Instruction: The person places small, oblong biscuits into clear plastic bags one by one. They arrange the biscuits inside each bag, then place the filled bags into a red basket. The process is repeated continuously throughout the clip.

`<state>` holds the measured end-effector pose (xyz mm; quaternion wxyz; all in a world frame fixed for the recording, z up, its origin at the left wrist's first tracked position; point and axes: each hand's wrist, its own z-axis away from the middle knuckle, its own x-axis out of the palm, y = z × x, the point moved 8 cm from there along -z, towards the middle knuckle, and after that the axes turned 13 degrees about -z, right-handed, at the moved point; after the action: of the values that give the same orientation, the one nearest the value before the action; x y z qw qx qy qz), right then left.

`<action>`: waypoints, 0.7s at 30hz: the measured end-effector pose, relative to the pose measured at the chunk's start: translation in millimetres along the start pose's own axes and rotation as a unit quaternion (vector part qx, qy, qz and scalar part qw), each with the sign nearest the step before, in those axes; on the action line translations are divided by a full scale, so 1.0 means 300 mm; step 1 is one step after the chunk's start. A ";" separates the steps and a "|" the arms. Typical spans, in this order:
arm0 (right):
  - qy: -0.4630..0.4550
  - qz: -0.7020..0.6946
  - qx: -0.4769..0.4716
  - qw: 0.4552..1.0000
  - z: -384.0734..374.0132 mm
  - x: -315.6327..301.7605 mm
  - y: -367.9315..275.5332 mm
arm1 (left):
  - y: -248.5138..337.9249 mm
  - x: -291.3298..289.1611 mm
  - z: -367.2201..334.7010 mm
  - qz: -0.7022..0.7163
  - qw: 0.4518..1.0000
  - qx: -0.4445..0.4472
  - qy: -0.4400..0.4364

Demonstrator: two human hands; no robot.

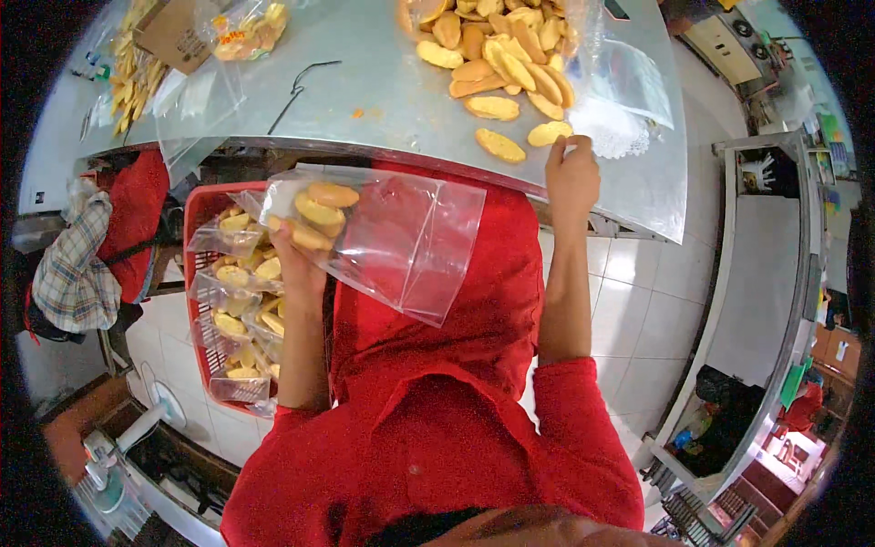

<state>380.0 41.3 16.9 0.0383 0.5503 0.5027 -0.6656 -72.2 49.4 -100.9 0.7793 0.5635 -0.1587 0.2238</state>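
Note:
My left hand (296, 260) grips the closed end of a clear plastic bag (415, 237), which lies tilted over my lap. Inside, near my fingers, are several oblong bread pieces (319, 214) with yellow faces and brown crusts. At the table's near edge, the fingers of my right hand (574, 169) are pinched together on a small white piece (571, 149), too small to name exactly. Just beyond those fingertips lies a loose yellow bread piece (549, 134). A white, lacy-edged heap (606, 128) sits to the right of it; its makeup is unclear.
Loose bread (510, 55) is piled at the table's far middle. A red basket (197, 301) of filled bags stands at my left. On the metal table (365, 100) lie a dark bent wire (296, 89), a cardboard box (178, 36) and another bread bag (246, 35).

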 end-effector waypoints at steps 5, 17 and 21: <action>0.018 -0.124 -0.122 0.985 -0.138 0.077 0.142 | -0.008 0.053 0.028 -0.039 0.999 -0.018 0.009; -0.397 -0.286 0.044 0.871 0.059 0.036 0.059 | 0.004 0.101 -0.017 -0.043 0.999 -0.019 -0.006; -0.467 -0.177 -0.275 0.821 0.355 -0.007 -0.145 | -0.017 0.093 -0.047 0.007 0.999 -0.031 0.002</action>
<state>280.7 -14.1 34.2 0.3000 0.0410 0.6758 -0.6720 -45.9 66.1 -95.4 0.7953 0.5372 -0.1676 0.2253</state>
